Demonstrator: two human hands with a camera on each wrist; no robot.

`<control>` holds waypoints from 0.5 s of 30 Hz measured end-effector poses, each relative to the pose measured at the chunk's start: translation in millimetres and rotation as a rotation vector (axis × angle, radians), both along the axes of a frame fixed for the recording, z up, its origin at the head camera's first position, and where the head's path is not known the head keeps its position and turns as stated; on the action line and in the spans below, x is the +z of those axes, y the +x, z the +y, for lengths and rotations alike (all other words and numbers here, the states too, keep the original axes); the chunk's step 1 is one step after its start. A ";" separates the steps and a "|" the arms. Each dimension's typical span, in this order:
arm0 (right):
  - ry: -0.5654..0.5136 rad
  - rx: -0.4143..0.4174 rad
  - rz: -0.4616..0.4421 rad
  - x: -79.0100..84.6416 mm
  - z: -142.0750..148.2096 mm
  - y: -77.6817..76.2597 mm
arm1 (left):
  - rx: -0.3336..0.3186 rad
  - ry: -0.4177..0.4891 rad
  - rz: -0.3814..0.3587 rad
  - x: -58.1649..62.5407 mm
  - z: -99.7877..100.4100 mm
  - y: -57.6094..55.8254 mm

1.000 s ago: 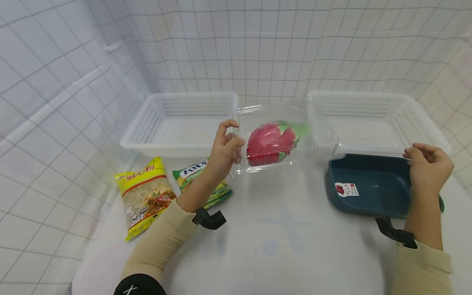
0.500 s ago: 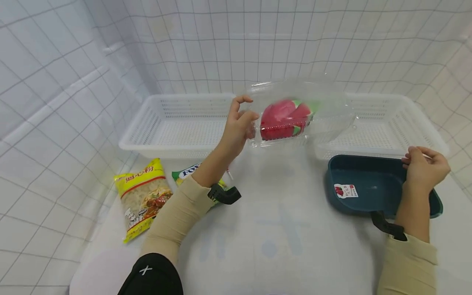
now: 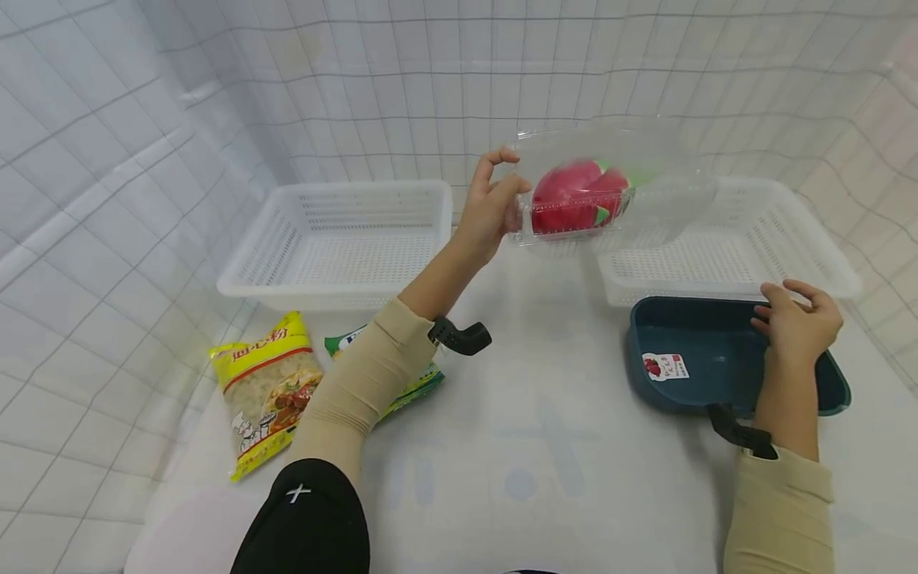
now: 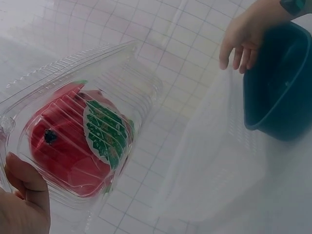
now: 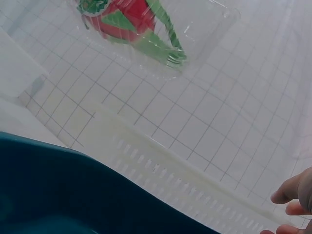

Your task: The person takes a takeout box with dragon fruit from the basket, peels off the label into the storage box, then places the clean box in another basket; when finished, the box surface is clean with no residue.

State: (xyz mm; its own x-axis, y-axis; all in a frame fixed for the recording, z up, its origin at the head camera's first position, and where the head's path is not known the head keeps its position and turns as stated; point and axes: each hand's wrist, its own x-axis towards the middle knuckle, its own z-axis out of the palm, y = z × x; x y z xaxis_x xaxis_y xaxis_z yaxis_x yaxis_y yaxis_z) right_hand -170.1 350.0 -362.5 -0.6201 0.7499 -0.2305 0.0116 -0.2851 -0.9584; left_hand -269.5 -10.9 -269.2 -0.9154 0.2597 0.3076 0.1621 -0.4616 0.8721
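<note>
My left hand (image 3: 490, 209) pinches the left end of a clear plastic clamshell box (image 4: 141, 92). Inside lies a red dragon fruit (image 3: 570, 195) with green leafy tips, and a green-and-white label (image 4: 106, 134) shows in the left wrist view. The box is held up in the air, its right end in front of the right white basket (image 3: 785, 239). My right hand (image 3: 799, 323) is over the right side of a dark teal basin (image 3: 710, 363), fingers loosely bent and holding nothing. Whether it touches the basin, I cannot tell.
Another white perforated basket (image 3: 344, 239) stands at the back left. A yellow food bag (image 3: 268, 395) and a green-and-yellow Fox's candy bag (image 3: 412, 391), partly behind my left forearm, lie on the white table (image 3: 552, 446). Grid-patterned cloth (image 3: 538, 64) hangs behind.
My left hand has carried the clamshell box up and to the right, from beside the left basket toward the right one. My right hand has shifted slightly left over the basin, its fingers loosening.
</note>
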 end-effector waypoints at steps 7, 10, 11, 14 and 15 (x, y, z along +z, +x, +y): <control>-0.056 0.025 0.062 -0.3 -2.5 -2.1 | -0.007 0.019 -0.020 2.3 17.7 -15.0; -0.111 0.027 0.111 -0.3 -3.1 -2.4 | -0.021 0.032 -0.025 -1.0 27.2 -20.4; -0.127 0.028 0.128 -0.2 -3.3 -2.5 | -0.029 0.038 -0.022 -2.4 30.6 -22.3; -0.144 0.032 0.162 0.0 -4.2 -2.3 | -0.051 0.055 -0.010 -6.3 40.9 -27.1; -0.152 0.036 0.175 0.0 -4.5 -2.1 | -0.058 0.061 -0.010 -7.6 44.3 -28.8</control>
State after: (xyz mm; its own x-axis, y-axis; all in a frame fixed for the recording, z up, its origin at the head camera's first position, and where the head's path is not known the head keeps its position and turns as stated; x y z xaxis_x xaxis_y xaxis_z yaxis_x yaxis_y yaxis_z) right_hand -172.2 345.5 -362.5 -0.6864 0.6915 -0.2254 -0.1385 -0.4284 -0.8929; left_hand -298.3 33.5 -276.7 -0.9025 0.2938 0.3151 0.1246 -0.5221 0.8437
